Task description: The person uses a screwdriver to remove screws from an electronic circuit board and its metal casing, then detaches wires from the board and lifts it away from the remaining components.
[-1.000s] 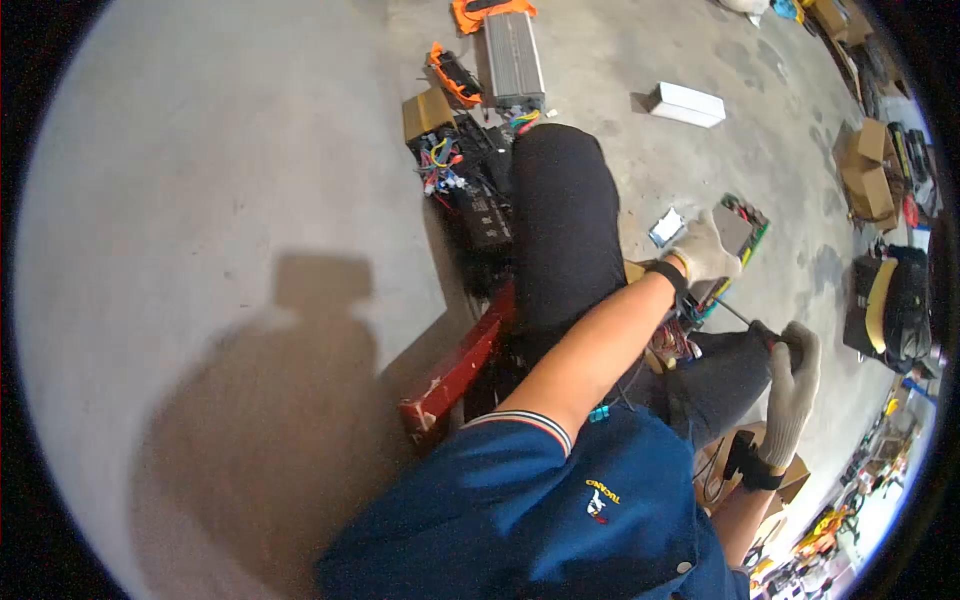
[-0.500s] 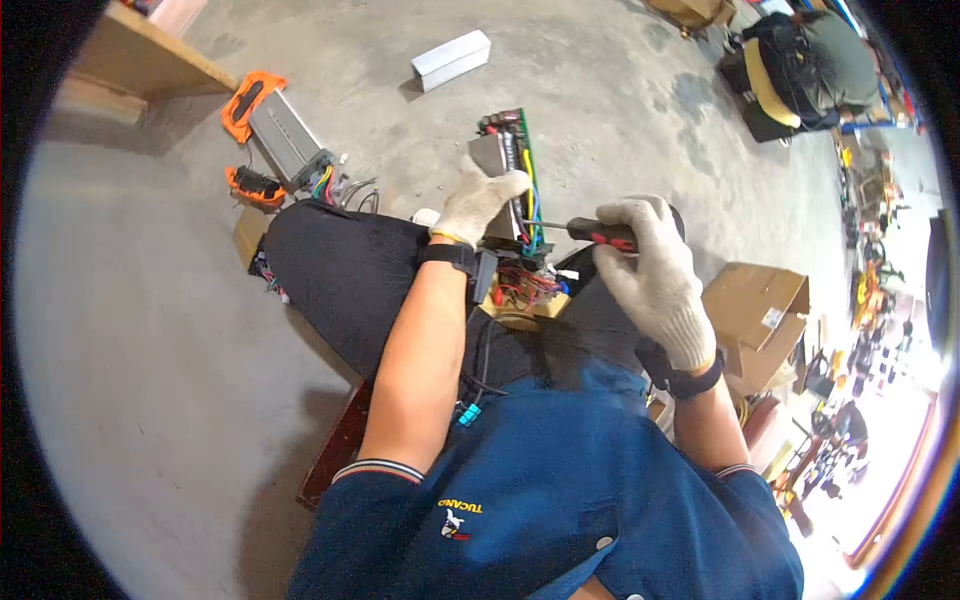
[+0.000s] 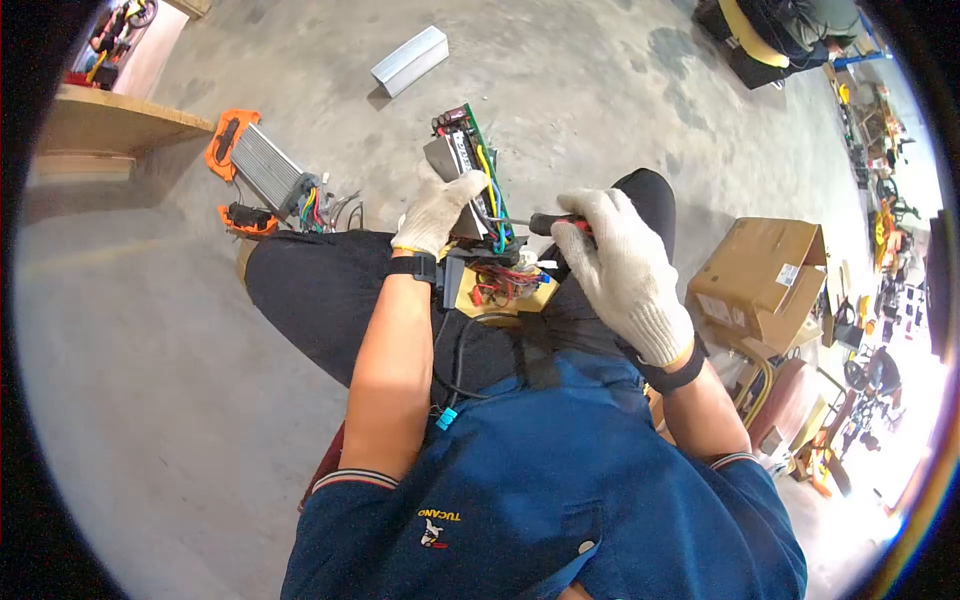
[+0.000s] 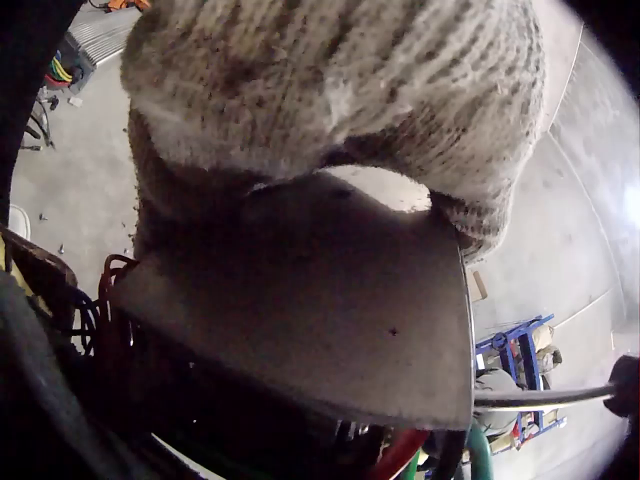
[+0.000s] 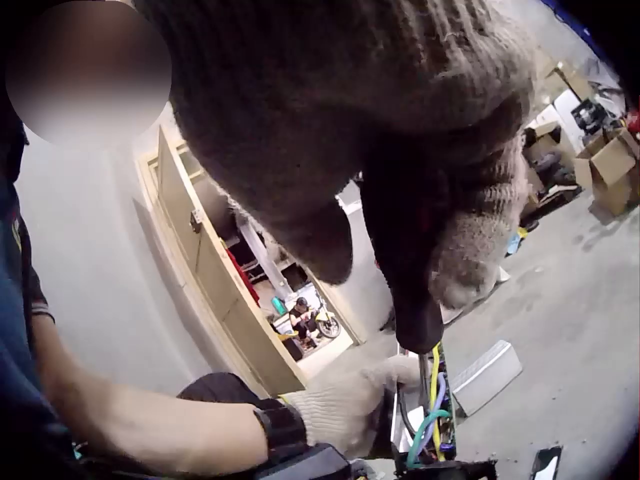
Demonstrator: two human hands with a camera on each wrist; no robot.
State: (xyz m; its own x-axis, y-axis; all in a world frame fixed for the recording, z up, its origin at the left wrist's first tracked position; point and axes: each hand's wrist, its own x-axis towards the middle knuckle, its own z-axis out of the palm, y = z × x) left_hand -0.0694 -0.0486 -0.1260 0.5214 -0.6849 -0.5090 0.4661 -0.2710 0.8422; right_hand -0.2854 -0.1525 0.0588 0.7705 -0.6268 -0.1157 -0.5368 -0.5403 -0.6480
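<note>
The gloved left hand (image 3: 437,212) grips a grey plate (image 3: 440,158) at the side of a green circuit board (image 3: 477,133) with yellow and blue wires. In the left wrist view its fingers curl over the plate (image 4: 330,300). The gloved right hand (image 3: 630,275) holds a screwdriver by its black and red handle (image 3: 545,224), the shaft pointing left to the wires beside the plate. That handle (image 5: 405,240) sits between thumb and fingers in the right wrist view. Red wires and connectors (image 3: 500,285) lie below the board, between the legs.
A finned metal unit (image 3: 270,165) with orange end parts lies on the floor at left. A white box-shaped block (image 3: 410,62) is beyond the board. An open cardboard box (image 3: 760,275) stands at right, a black bag (image 3: 745,45) at upper right.
The head view has swung round, so the scene sits differently in it. The screwdriver was hardly visible a second ago; now it shows plainly in the right hand. The left hand keeps its hold on the plate.
</note>
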